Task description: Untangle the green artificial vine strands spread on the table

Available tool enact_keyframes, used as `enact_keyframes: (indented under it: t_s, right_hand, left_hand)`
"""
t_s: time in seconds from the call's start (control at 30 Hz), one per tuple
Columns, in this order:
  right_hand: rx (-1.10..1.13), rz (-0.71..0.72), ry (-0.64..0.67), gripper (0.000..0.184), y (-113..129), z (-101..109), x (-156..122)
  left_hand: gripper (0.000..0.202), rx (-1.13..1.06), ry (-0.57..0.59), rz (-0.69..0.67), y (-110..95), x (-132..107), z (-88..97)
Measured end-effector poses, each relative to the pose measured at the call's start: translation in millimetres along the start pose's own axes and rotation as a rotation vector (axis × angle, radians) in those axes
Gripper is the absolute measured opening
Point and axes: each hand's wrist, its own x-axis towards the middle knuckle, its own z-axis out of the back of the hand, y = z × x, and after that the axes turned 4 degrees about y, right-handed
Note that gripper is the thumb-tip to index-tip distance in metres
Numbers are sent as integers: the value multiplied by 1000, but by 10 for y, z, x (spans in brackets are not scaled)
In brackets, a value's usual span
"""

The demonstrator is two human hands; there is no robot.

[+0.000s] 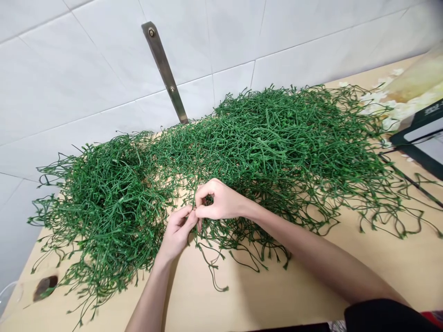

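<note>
A large heap of thin green plastic plant stems (263,138) lies spread across a wooden table (277,295), with a second clump (110,203) at the left. My left hand (178,233) and my right hand (219,203) meet at the heap's front edge. Both pinch the same small green stem (198,226) between fingertips, fingers curled closed. Loose strands trail toward me below the hands.
A white tiled wall (86,69) runs behind the table, with a brass bracket (165,71) screwed to it. At the right edge sit a dark flat device (422,138) and white flower bits (377,99). A small brown object (44,287) lies at the table's left front.
</note>
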Motion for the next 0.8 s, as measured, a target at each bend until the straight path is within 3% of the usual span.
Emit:
enact_keyframes:
  t_s: [0.17,0.27,0.37,0.47,0.57,0.8]
  right_hand:
    - [89,0,0,16,-43,-36,17]
    - [149,31,24,20,-61,-2,33]
    - [-41,-2,65,25,-3,73,34]
    - [-273,-101,-38,26,118,143,14]
    - [-339,-94,-107,23,211,163,-18]
    - [-539,-5,79,16,203,125,-44]
  left_hand:
    - [39,-239,-59,109,39,8,-34]
    - [38,-343,-142,84,18,16,-32]
    - [39,-240,-194,39,-21,29,-7]
    - [37,-136,-221,36,-43,41,13]
    - [36,-34,-213,25,-33,55,13]
    - [41,33,-187,18,-22,55,-8]
